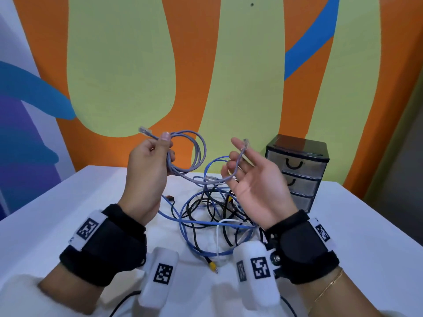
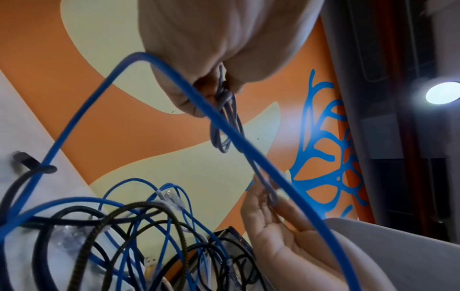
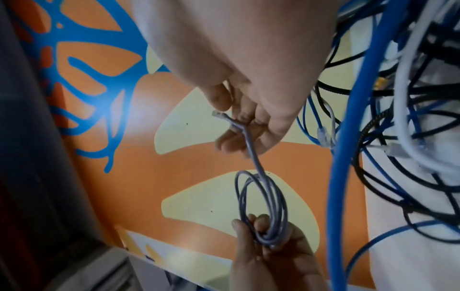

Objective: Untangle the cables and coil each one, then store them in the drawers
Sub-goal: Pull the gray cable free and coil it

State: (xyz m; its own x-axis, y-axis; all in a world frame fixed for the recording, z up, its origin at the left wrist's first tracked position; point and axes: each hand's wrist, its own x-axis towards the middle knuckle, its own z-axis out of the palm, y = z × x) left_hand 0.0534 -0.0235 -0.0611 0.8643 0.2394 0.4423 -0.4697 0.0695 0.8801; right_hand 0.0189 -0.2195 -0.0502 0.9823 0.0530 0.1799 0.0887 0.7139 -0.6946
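Observation:
A lavender network cable [image 1: 196, 152] is partly wound into a small coil. My left hand [image 1: 168, 147] grips that coil above the table, thumb on top, with one clear plug [image 1: 144, 130] sticking out to the left. From the coil the loose end sags across to my right hand [image 1: 238, 156], palm up, which pinches it between the fingers just below the other plug [image 1: 246, 142]. The right wrist view shows the coil [image 3: 263, 206] in the left hand [image 3: 261, 236] and the tail in my right hand [image 3: 239, 122]. A tangle of blue, black and white cables [image 1: 212, 216] lies on the table under both hands.
A small black drawer unit [image 1: 297, 170] with three smoky drawers, all shut, stands at the table's back right. The white table [image 1: 68, 202] meets an orange and green wall behind. A yellow-tipped plug [image 1: 211, 266] lies near the front of the tangle.

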